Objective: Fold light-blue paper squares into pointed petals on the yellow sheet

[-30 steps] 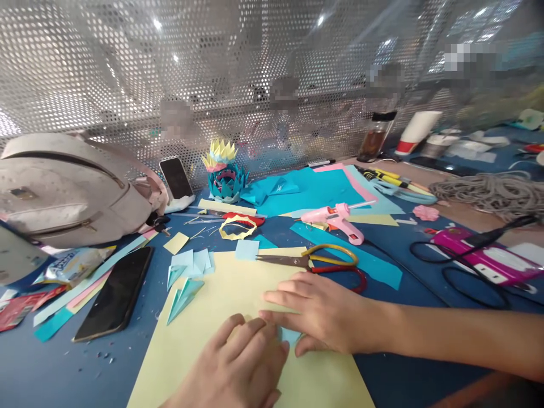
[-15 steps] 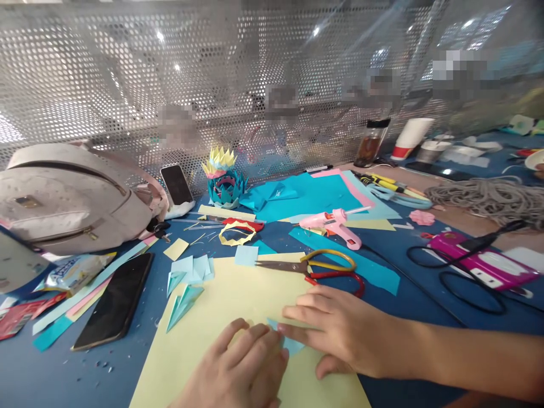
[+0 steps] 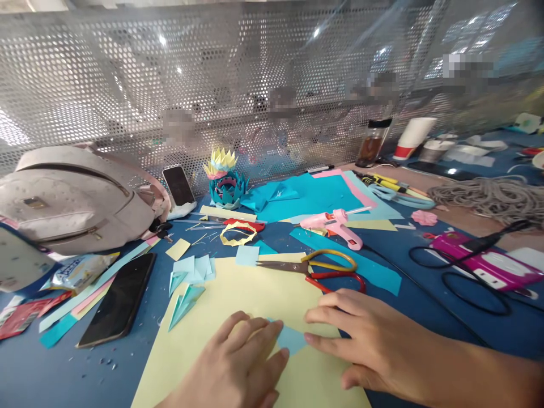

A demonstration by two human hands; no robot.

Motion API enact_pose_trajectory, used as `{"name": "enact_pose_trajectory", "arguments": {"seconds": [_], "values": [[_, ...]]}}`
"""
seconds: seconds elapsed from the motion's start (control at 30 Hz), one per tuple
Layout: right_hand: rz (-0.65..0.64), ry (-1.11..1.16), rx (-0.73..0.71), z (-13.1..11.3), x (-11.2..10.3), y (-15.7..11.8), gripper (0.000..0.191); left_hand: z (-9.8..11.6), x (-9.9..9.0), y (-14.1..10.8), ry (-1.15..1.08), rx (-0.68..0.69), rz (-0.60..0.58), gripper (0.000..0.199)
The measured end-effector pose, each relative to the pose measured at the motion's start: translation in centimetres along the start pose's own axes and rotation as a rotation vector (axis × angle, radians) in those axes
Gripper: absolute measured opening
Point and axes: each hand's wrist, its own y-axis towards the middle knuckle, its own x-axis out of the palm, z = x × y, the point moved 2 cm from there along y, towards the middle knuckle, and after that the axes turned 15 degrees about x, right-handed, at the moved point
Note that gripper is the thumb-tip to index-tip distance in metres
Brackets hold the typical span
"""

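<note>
Partly hidden: blue ppr (image 3: 293, 341) under L hand (image 3: 238, 358).

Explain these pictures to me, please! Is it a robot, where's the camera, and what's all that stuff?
There's no robot: these are a person's two bare hands. One camera, worn on the head, took every picture, looking forward and down.

The left hand touches a small light-blue paper piece; I can't tell if it grips it. The right hand has a fingertip at the other end.

Beneath is a large pale-yellow paper sheet on a blue table. Nearby lie metal scissors with yellow and red handles, a pink glue gun and a flat black phone.
</note>
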Motion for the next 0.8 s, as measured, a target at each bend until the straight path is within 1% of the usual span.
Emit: {"name": "enact_pose_trajectory", "arguments": {"seconds": [0.2, 0.27, 0.33, 0.43, 0.57, 0.7, 0.8], "values": [[0.001, -0.017, -0.010, -0.4, 0.2, 0.6, 0.052, 0.0, -0.5, 0.0, -0.004, -0.040, -0.029, 0.028], [0.025, -0.011, -0.004, -0.6, 0.5, 1.1, 0.051, 0.0, -0.6, 0.0, -0.007, -0.045, -0.040, 0.027], [0.041, -0.002, -0.011, -0.8, 0.7, 1.8, 0.047, 0.0, -0.6, 0.0, 0.004, -0.034, -0.042, 0.027], [0.052, 0.006, -0.033, -0.8, 1.1, 3.0, 0.040, 0.0, -0.5, 0.0, 0.024, -0.038, -0.023, 0.028], [0.066, -0.006, -0.057, -0.7, 1.6, 4.1, 0.041, 0.2, -0.1, -0.2, 0.064, -0.111, 0.039, 0.028], [0.068, -0.032, -0.040, -0.8, 2.1, 4.3, 0.044, 0.4, 0.2, -0.4, 0.088, -0.120, 0.043, 0.028], [0.081, -0.051, -0.016, -1.0, 2.4, 3.9, 0.049, 0.5, 0.6, -0.8, 0.078, -0.125, 0.073, 0.029]]}}
